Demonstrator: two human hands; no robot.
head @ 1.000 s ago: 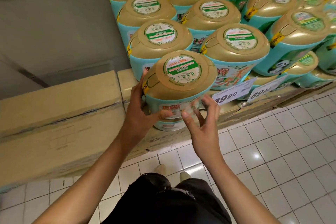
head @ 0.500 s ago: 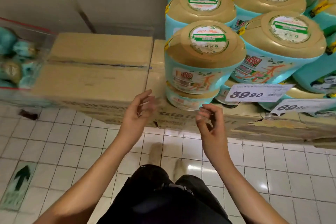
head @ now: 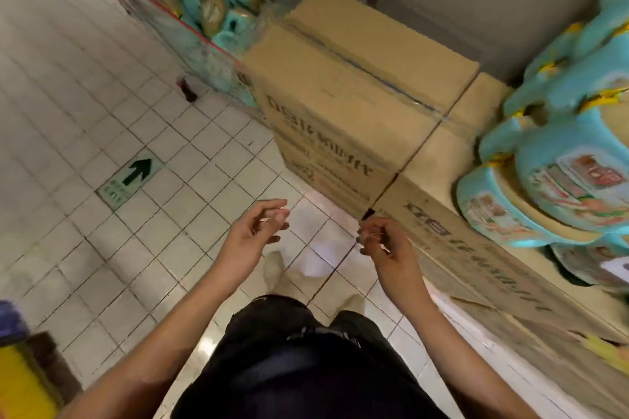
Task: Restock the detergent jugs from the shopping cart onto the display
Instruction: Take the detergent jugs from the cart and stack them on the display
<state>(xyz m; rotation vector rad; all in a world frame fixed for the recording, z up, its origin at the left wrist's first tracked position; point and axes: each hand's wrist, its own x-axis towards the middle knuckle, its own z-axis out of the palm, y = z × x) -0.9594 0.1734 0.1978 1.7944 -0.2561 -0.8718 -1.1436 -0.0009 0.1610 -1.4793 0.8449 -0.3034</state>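
White floor tiles [head: 85,95] are spreading out under us, and we are standing with the shopping cart [head: 190,29] ahead on our left and the display [head: 442,160] along our right. We are carrying nothing: our left hand [head: 253,231] and right hand [head: 384,245] are both hanging in front of us, fingers loosely curled and empty. Stocked detergent jugs [head: 571,167] are sitting stacked on the display's carton base, while the remaining jugs [head: 211,10] are lying heaped in the cart, blurred but plainly teal. We are judging this as the gap between one placement and the next pickup. Next we are going to need to face the cart, reach over its red rim and take hold of a jug firmly, probably with both hands given its bulk. A tall carton [head: 357,78] is standing between cart and display, its near corner jutting just beside our right hand, so the clear path is running leftward over the open floor near the green arrow sticker [head: 134,177].
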